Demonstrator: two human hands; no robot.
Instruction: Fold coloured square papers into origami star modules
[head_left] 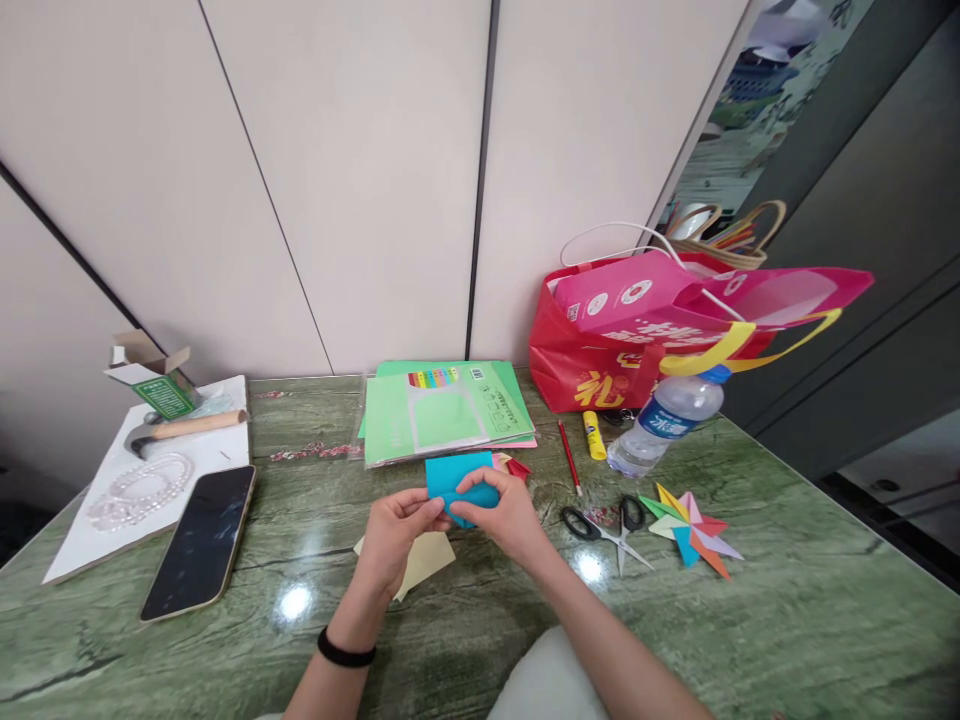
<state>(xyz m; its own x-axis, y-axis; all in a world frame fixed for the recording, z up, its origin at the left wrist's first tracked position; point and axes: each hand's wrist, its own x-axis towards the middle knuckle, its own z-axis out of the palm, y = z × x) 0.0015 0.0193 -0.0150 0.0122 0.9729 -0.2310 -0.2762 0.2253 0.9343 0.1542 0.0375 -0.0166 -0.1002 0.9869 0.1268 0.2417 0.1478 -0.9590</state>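
Note:
Between my two hands is a sheet of blue paper point(459, 470), folded along its lower part. My left hand point(396, 535) pinches its lower left corner between thumb and fingers. Gripping the right side, my right hand point(504, 512) has its fingers curled over the front of the paper. Below the left hand lies a pale yellow piece of paper point(427, 562) on the table. A small red and pink paper piece point(516, 466) shows partly behind the right hand. Open scissors point(616, 535) rest to the right of my hands, beside a multicoloured folded paper star point(691, 528).
Behind my hands lies a pack of coloured paper point(442, 415). A red pencil point(570, 458), a glue stick point(594, 436), a water bottle point(664, 420) and a red bag point(570, 345) stand or lie right. Left are a phone point(201, 545), a hammer point(187, 428), beads point(135, 495) and a box point(161, 380).

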